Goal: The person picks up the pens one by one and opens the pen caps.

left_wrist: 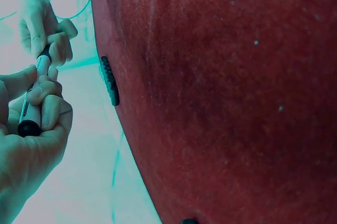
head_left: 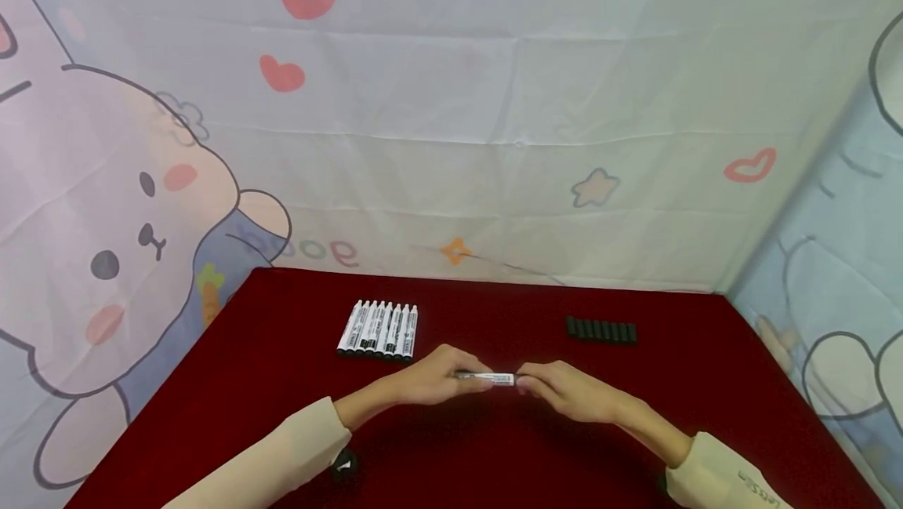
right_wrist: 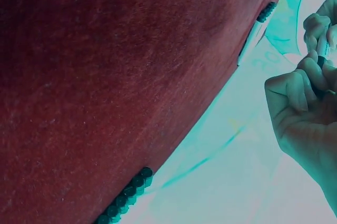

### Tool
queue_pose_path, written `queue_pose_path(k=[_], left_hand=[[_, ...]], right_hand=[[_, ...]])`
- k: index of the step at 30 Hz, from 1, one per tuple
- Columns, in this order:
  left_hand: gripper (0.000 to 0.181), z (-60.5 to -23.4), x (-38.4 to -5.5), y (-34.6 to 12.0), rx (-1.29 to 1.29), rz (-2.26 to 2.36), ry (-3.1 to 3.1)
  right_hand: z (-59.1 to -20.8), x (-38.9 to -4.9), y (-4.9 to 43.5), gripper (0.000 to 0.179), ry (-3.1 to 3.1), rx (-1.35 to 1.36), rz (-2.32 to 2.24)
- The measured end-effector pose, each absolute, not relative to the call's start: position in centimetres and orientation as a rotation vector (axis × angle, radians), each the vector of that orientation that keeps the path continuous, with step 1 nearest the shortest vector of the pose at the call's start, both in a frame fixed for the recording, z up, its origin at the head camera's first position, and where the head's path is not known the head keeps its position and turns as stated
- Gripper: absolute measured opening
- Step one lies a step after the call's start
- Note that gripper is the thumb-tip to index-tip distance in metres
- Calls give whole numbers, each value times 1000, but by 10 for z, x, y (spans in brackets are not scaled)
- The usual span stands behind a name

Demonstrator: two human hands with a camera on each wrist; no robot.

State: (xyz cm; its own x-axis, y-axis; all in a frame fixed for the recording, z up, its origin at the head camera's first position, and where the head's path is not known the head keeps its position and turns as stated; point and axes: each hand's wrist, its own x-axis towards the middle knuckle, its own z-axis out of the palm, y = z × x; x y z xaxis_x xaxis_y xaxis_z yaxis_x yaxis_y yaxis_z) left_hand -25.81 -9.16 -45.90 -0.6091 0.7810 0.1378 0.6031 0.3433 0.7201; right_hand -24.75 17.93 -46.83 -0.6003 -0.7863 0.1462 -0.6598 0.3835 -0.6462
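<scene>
A white marker (head_left: pixel 502 379) with black ends lies level between both hands above the red table. My left hand (head_left: pixel 439 376) grips its barrel, and the black rear end (left_wrist: pixel 29 128) shows beside the palm in the left wrist view. My right hand (head_left: pixel 573 391) pinches the black cap (left_wrist: pixel 45 51) at the other end with thumb and fingers. In the right wrist view the right hand (right_wrist: pixel 303 97) partly hides that cap, and the white barrel runs on into the left hand.
Several white markers (head_left: pixel 378 330) lie side by side at the back left of the red table (head_left: pixel 480 321). A row of black caps (head_left: pixel 601 330) lies at the back right. A small black object (head_left: pixel 344 463) sits beside the left sleeve. A printed cloth (head_left: pixel 451 101) hangs behind.
</scene>
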Motion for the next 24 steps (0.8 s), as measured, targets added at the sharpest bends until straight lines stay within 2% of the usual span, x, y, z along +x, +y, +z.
queue_pose_path(k=[7, 15, 22, 24], left_hand=[[27, -455, -257, -101, 1080, 1165, 2303], [24, -462, -254, -98, 1350, 1036, 2488], [22, -460, -250, -93, 1385, 867, 2660], [23, -461, -249, -93, 1404, 818, 2687]], right_hand=[[-469, -247, 170, 29, 2509, -1326, -963], [-465, -247, 177, 31, 2312, -1134, -977], [-460, -248, 180, 41, 2008, -898, -1111], [-462, -248, 180, 41, 2013, -915, -1117]])
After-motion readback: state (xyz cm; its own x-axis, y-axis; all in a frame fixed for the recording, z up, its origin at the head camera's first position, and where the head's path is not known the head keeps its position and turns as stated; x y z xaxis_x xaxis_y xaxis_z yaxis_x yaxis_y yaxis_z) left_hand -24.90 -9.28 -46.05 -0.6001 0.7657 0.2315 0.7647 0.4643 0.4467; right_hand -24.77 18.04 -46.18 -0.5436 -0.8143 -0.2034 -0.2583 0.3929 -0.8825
